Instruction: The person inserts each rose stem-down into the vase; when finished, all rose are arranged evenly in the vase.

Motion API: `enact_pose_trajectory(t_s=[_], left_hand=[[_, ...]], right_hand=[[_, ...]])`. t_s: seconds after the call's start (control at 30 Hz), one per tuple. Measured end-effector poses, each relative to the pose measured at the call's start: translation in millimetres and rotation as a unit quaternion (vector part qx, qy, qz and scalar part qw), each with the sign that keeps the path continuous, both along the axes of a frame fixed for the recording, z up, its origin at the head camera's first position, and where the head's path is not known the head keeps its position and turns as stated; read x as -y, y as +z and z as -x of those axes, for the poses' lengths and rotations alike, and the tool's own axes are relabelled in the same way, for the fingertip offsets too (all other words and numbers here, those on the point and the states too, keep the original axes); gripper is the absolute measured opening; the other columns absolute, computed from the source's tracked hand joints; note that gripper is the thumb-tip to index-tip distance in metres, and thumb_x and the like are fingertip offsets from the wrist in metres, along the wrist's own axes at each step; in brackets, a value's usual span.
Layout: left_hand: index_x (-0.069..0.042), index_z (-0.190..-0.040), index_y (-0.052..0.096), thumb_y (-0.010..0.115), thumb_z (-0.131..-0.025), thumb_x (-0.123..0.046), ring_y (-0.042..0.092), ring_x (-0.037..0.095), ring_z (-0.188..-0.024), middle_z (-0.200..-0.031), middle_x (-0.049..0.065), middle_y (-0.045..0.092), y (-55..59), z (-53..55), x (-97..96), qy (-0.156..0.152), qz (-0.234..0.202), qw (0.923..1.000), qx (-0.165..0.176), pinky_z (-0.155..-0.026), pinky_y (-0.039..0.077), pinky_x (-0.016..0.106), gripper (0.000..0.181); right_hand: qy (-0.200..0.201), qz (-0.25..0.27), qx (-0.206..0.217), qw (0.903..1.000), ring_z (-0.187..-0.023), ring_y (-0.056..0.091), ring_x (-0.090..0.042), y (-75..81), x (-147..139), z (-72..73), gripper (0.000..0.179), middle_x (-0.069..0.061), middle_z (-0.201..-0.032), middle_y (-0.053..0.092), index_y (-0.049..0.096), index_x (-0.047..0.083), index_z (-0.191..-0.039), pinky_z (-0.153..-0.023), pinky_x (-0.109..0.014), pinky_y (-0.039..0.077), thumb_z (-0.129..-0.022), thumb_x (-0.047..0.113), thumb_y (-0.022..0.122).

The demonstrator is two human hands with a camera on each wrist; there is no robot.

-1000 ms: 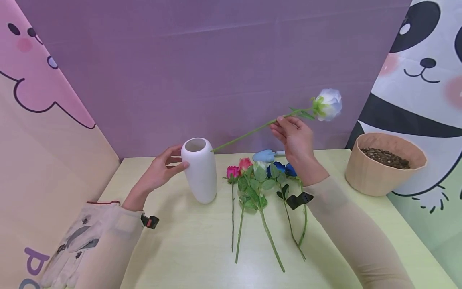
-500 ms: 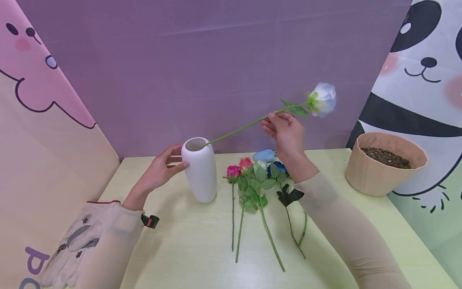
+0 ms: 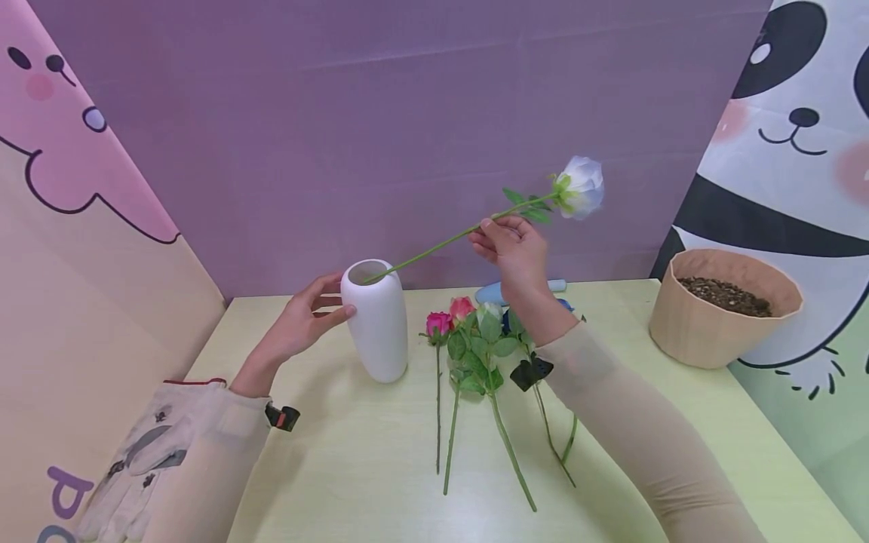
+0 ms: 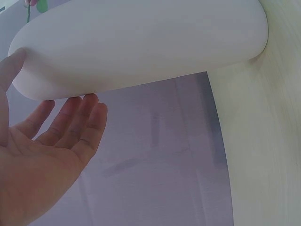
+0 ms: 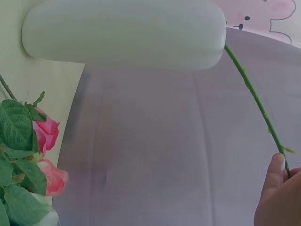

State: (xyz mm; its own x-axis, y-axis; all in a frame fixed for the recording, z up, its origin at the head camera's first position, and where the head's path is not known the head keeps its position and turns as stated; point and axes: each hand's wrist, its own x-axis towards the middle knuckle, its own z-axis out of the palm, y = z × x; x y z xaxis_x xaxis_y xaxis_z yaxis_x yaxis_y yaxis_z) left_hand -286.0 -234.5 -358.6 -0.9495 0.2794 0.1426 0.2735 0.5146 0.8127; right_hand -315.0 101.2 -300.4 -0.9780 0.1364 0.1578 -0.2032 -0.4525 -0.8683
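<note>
A tall white vase [image 3: 377, 332] stands upright on the table, left of centre. My left hand [image 3: 297, 323] steadies it near the rim; thumb and fingertips touch opposite sides, as the left wrist view also shows of the vase [image 4: 141, 44]. Between thumb and fingers, my right hand [image 3: 516, 253] pinches the stem of a white rose [image 3: 579, 188]. The rose slants, bloom up at the right, its lower stem end inside the vase mouth. In the right wrist view the green stem [image 5: 256, 98] runs from the hand to the vase's rim.
Several flowers lie right of the vase, among them a magenta rose [image 3: 438, 324] and a coral rose [image 3: 461, 308]; blue ones are partly hidden by my right arm. Behind them lies a light-blue shovel [image 3: 487, 294]. A tan pot of soil [image 3: 692, 332] stands far right, white gloves [image 3: 129, 467] at left.
My right hand has moved left with the white rose, and the stem end has passed from beside the vase rim into its mouth. The left hand and vase have stayed put.
</note>
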Motion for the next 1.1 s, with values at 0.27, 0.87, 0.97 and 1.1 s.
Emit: enact_pose_trajectory(t_s=[0.27,0.87,0.97,1.1], left_hand=[[-0.021,-0.153,0.036,0.072,-0.092,-0.039,0.054,0.034,-0.132,-0.147,0.010,0.049,0.4,-0.9,1.2,0.001,-0.003,1.0000,0.003,-0.103,0.051,0.054,0.073],[-0.020,-0.153,0.037,0.072,-0.092,-0.038,0.054,0.035,-0.132,-0.147,0.011,0.050,0.9,-1.1,-0.8,0.001,0.000,1.0000,0.002,-0.102,0.052,0.054,0.074],[-0.021,-0.153,0.036,0.072,-0.091,-0.039,0.054,0.035,-0.132,-0.147,0.011,0.050,-0.1,-0.4,-0.6,0.002,0.000,1.0000,0.002,-0.102,0.052,0.054,0.074],[-0.021,-0.154,0.036,0.072,-0.092,-0.039,0.054,0.035,-0.133,-0.147,0.011,0.049,-1.2,-0.5,0.0,0.001,-0.001,1.0000,0.001,-0.103,0.051,0.054,0.074]], right_hand=[[0.012,-0.013,-0.006,0.9998,-0.079,0.074,-0.013,-0.9,11,-0.6,0.012,-0.003,-0.087,0.072,0.060,0.006,-0.103,-0.078,-0.025,0.062,-0.094,0.009,0.068],[0.017,-0.038,-0.014,0.9990,-0.080,0.074,-0.012,-2.2,30,-1.5,0.014,-0.003,-0.090,0.072,0.064,0.005,-0.105,-0.080,-0.028,0.062,-0.094,0.011,0.069],[0.018,-0.039,-0.011,0.9990,-0.081,0.074,-0.013,-1.4,33,-1.1,0.013,-0.003,-0.090,0.072,0.064,0.005,-0.103,-0.082,-0.030,0.062,-0.094,0.012,0.069],[0.017,-0.031,-0.004,0.9994,-0.081,0.073,-0.013,-0.3,37,0.0,0.012,-0.003,-0.090,0.072,0.065,0.005,-0.103,-0.079,-0.028,0.062,-0.094,0.011,0.069]])
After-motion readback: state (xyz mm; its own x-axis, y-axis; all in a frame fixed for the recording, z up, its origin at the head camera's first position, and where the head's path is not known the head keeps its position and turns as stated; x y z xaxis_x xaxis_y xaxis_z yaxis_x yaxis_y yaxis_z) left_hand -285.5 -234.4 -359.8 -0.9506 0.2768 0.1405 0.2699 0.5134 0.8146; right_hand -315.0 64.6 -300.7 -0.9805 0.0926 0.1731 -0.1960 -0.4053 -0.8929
